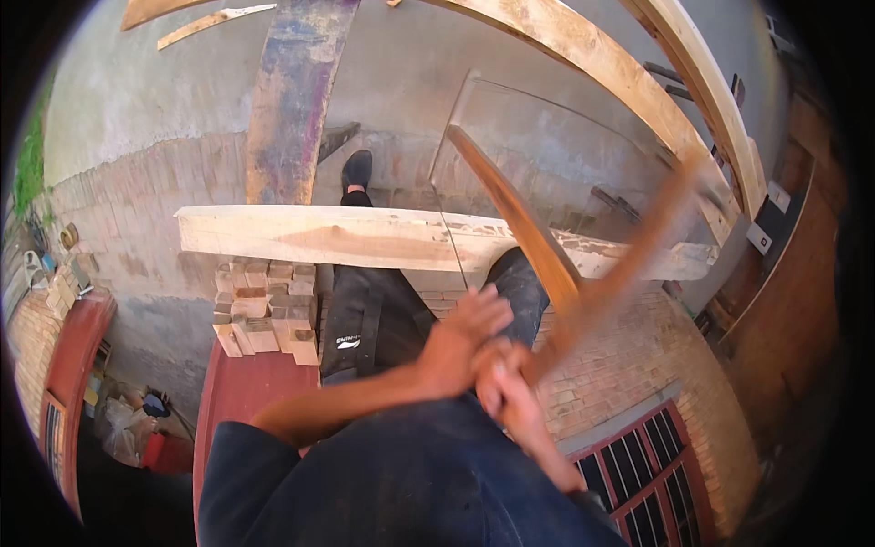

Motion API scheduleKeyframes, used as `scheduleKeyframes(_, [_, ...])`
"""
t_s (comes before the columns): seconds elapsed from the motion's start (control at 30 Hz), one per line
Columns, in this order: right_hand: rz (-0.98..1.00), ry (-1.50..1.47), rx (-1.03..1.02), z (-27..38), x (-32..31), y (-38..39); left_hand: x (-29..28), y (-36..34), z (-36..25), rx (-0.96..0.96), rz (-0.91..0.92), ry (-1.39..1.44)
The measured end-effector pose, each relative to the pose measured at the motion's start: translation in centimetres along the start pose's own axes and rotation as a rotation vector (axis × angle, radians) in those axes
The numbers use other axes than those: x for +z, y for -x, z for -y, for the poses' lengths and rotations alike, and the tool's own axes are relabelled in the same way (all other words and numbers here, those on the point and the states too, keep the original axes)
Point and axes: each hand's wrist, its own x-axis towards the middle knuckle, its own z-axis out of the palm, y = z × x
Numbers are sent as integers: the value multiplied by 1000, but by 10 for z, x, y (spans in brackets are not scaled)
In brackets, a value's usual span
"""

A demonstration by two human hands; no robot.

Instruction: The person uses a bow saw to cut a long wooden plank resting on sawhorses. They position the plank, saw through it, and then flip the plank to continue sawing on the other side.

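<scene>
A large wooden frame saw (515, 214) stands slanted in front of me, its thin blade (448, 230) running down toward my hands. The blade passes over a long pale timber (365, 239) lying crosswise before my legs; whether it touches the wood I cannot tell. My right hand (507, 381) is closed around the saw's near end, at the foot of its blurred side arm. Just above and left of it, my left hand (463, 339) is bent over the same end, close against the right. Its grip is partly blurred.
A stack of cut wooden blocks (264, 305) sits on a red surface (251, 392) at left. Beyond the timber lies a stained board (296, 100); curved beams (565, 36) arch at upper right. My foot in a black shoe (356, 169) is past the timber. A red-framed barred window (643, 465) shows at lower right.
</scene>
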Motion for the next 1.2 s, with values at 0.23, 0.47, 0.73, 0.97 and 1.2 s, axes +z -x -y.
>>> scheduleKeyframes(0.23, [-84,-40,-18,-37,-12,-38,3,-24,43,-4,-26,21])
scheduleKeyframes(0.47, [-49,60,-37,-9,11,-48,-21,-38,36,-39,70,31])
scheduleKeyframes(0.73, [-60,-44,-33,-14,3,-25,-11,-23,21,-1,31,46])
scheduleKeyframes(0.97, [-63,-38,-48,-19,4,-50,-11,-31,40,-55,21,-9])
scheduleKeyframes(1.2, [17,-22,-36,-1,-18,25,-2,-15,-13,55,81,0])
